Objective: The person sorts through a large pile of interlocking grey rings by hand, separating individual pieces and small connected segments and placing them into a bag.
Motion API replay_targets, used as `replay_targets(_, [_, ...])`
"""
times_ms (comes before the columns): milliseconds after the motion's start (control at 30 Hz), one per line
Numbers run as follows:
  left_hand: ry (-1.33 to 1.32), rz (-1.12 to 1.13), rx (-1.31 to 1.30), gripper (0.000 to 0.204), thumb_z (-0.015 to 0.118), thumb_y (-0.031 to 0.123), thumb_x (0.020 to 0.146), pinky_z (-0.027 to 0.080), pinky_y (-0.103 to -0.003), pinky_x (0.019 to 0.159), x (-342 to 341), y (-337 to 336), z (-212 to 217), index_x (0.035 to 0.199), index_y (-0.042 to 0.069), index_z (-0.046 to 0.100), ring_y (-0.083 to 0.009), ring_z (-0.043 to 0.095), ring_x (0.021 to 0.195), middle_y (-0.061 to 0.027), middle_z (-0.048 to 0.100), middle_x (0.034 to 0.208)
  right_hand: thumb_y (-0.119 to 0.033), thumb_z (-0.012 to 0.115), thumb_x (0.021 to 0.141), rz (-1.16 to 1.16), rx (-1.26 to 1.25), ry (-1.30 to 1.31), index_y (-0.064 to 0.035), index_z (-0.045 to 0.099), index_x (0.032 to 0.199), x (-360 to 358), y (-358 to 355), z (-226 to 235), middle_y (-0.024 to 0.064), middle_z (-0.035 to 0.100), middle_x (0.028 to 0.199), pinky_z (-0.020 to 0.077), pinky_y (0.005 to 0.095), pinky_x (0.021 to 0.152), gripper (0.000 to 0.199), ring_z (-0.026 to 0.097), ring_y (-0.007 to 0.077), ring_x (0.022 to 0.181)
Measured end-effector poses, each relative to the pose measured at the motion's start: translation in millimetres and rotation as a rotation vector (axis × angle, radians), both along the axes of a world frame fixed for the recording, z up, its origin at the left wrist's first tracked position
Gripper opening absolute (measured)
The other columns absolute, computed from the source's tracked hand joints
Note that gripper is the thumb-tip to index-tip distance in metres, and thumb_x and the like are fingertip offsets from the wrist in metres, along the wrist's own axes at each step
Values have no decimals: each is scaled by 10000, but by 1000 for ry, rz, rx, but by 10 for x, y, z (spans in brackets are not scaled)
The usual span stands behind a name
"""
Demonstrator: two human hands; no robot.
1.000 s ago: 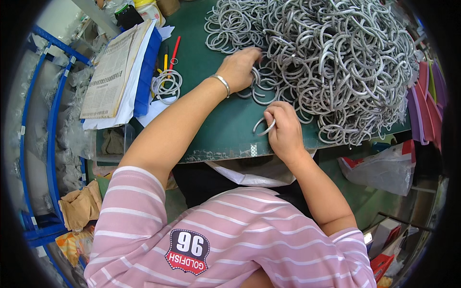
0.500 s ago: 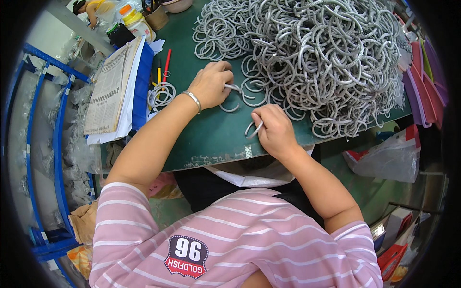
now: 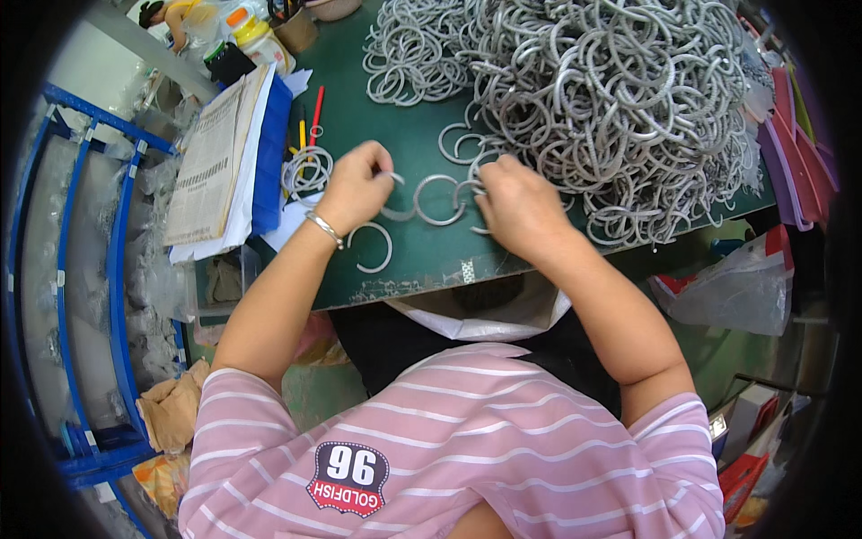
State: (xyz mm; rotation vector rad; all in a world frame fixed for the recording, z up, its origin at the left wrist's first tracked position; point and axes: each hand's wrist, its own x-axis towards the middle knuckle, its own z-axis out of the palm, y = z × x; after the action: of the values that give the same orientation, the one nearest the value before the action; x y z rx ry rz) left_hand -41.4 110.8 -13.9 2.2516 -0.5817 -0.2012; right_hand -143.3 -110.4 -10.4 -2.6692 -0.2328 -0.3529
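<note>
Between my hands, a grey open ring (image 3: 437, 220), shaped like a bangle, lies on the green table. My left hand (image 3: 357, 184), a silver bangle (image 3: 325, 230) on its wrist, has its fingers curled on another grey ring (image 3: 398, 215). One more C-shaped ring (image 3: 388, 255) lies just below that wrist. At the near edge of the heap, my right hand (image 3: 523, 202) is closed with ring ends showing at its fingertips; its fingers are partly blurred. A big tangled heap of the same rings (image 3: 611, 117) rises beyond it.
A small cluster of rings (image 3: 306, 171) lies left of my left hand, beside red and yellow pen-like tools (image 3: 317, 112). Papers (image 3: 211, 171) rest against a blue bin (image 3: 274, 153). Bottles (image 3: 260, 40) stand far left; a white cloth (image 3: 494, 325) hangs below the table edge.
My left hand has drawn left and slightly nearer, away from the heap. My right hand has moved farther, to the heap's edge. Rings now lie between my hands and below my left wrist.
</note>
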Motion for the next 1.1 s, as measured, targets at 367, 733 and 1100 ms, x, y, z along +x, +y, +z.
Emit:
replay_targets(367, [-24,-100,185,306,750,87,718,450,-266,602,-520,373,222,916,29,524,-120,527,676,-56,537,861,31,524,736,-51,18,-242,18,502,1016,129,100,147,164,569,925,512,419,707,281,606,353,824])
replay_targets(733, [-452,42,319,229,676,-15,693,440,-389,759,-708,375,-5,883,0,550,-324,541,796,-158,536,882,-61,591,714,190,-113,-94,-58,596,824,-24,192,-26,106,566,815,490,411,682,111,594,284,831])
replay_targets(1100, [-220,-12,63,214,609,22,791,491,-366,679,-1130,-187,-31,1002,-14,594,-318,618,768,-182,612,895,-14,590,675,241,27,-140,-43,624,773,-38,-12,-112,92,588,880,459,401,769,107,540,292,891])
